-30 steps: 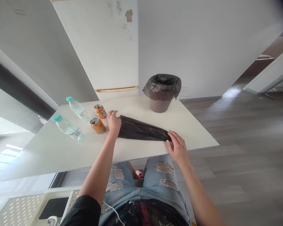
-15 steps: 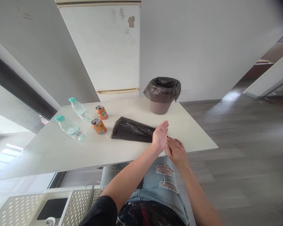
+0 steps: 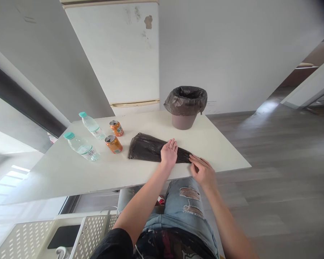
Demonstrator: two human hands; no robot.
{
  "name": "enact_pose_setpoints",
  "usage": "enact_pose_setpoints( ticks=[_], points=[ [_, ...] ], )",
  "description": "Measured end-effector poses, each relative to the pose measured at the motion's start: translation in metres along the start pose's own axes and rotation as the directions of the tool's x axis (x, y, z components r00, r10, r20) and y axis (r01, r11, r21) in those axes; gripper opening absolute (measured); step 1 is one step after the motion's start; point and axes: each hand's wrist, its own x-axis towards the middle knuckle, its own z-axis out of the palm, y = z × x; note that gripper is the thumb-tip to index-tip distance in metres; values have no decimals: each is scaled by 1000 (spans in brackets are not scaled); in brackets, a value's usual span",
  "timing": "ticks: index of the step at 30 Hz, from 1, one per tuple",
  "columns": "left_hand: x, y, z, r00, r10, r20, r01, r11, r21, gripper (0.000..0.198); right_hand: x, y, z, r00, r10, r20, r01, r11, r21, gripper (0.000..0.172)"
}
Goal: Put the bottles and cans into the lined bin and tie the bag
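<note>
A black plastic garbage bag [image 3: 148, 148] lies flattened lengthwise on the white table [image 3: 118, 172], broad at its left end and narrowing to the right. Across its middle rests my left hand [image 3: 169, 154], fingers straight and palm turned sideways, its edge touching the plastic without gripping it. The bag's narrow right end is held down under the fingers of my right hand [image 3: 204, 173], near the table's front edge. That hand's thumb lies on the near side, and the tip of the bag is partly hidden there.
Two clear bottles with teal caps [image 3: 83, 148] [image 3: 92, 126] lie tilted at the left. Beside them stand two orange cans [image 3: 113, 144] [image 3: 116, 128]. A brownish bin [image 3: 184, 121] lined with a black bag stands at the back right. A white fridge [image 3: 118, 54] is behind the table.
My left hand has slid left along the bag, from near its narrow end to its middle. My right hand has stayed at the narrow end, and more of the bag shows between the hands.
</note>
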Motion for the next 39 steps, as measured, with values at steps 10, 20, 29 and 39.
enact_pose_setpoints(
  ticks=[10, 20, 29, 39],
  points=[
    [16, 107, -82, 972, 233, -36, -183, 842, 507, 56, 0, 1, 0, 1000, 7, -25, -6, 1000, 14, 31],
    [-6, 169, -123, 801, 571, 178, -285, 102, 953, 53, 0, 0, -1, 1000, 24, -5, -24, 999, 24, 31],
    [-19, 84, -49, 724, 63, 687, -681, -96, 726, 50, 16, -22, -10, 997, 67, 37, -67, 998, -10, 58],
    [5, 52, -49, 714, -293, 636, -697, -375, 610, 66, 59, -45, 37, 835, 39, 549, 33, 992, -121, 69]
  ],
)
